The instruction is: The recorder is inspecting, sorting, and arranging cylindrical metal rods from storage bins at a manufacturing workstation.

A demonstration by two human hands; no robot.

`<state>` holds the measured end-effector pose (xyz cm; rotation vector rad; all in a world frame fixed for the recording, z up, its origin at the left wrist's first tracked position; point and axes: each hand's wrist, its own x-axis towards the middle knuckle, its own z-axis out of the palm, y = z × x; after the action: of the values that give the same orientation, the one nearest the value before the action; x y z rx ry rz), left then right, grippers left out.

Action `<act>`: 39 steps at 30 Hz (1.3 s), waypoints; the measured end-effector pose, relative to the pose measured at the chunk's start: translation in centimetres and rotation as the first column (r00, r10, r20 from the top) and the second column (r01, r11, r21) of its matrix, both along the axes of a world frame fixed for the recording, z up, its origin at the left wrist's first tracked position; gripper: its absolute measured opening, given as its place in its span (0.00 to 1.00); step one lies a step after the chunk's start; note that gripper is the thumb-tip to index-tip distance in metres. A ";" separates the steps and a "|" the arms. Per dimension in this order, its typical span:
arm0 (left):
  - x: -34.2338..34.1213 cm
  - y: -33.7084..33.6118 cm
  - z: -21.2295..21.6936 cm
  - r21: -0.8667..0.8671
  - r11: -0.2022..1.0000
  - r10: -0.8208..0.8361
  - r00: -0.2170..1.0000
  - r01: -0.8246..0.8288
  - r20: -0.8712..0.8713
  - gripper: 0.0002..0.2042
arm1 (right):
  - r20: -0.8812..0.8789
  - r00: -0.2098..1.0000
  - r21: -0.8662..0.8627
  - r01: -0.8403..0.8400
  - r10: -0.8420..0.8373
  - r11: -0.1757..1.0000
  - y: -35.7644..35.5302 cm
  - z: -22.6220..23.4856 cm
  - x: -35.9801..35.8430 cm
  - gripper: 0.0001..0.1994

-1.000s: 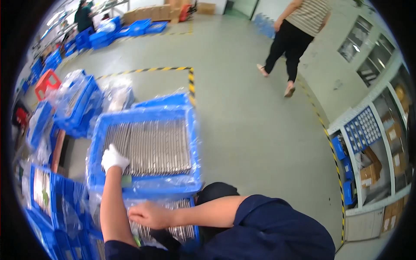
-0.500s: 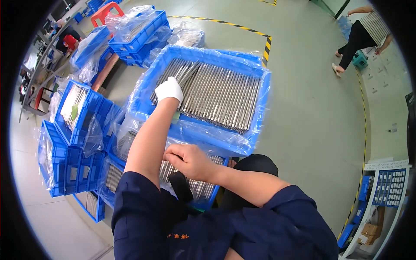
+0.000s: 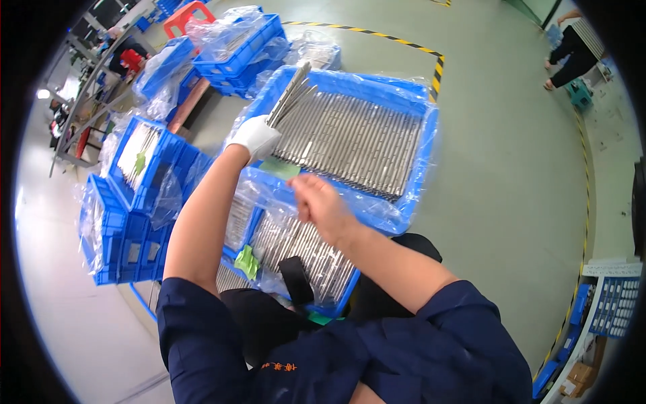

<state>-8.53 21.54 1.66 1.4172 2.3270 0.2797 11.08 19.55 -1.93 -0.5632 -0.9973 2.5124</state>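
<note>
My left hand (image 3: 256,138), in a white glove, is closed around a bundle of slim metal rods (image 3: 291,97), raised at a slant above the left side of a blue plastic crate (image 3: 425,145). More metal rods (image 3: 350,141) lie side by side in that crate, which is lined with clear plastic film. My bare right hand (image 3: 321,207) hovers by the crate's near edge, its fingers curled and slightly blurred; whatever they may hold cannot be made out. Below it, a black flat object (image 3: 296,279) lies on rods in a second blue crate (image 3: 346,286), beside crumpled green paper (image 3: 247,262).
Stacked blue crates (image 3: 128,246) with rods and plastic film stand at the left. Further crates (image 3: 242,57) and a red stool (image 3: 188,17) are behind. A person (image 3: 575,54) stands at the far right. A shelf (image 3: 605,316) is at the lower right.
My left hand has lifted the rod bundle out of the row and drawn it back toward me. My right hand has moved forward and right, uncovering the nearer crate.
</note>
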 end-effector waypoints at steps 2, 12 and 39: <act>1.8 -4.0 2.9 -0.042 0.973 0.227 0.897 -0.228 0.379 0.11 | -0.030 0.996 0.109 0.091 -0.089 0.990 1.2 1.3 -0.5 0.12; 9.1 -20.4 6.0 -0.029 0.905 0.197 0.357 -0.425 0.913 0.16 | -0.286 0.887 -0.032 -0.387 0.363 0.921 -4.7 2.6 -2.7 0.09; 11.7 -22.9 0.1 0.018 0.862 -0.086 -0.110 -0.507 0.990 0.18 | 0.085 0.937 0.388 -0.345 0.340 0.854 -6.7 3.8 -4.1 0.11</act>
<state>3.21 -1.32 1.71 0.3505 1.0316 1.4647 6.95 12.87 1.83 -0.2942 -1.6925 2.4823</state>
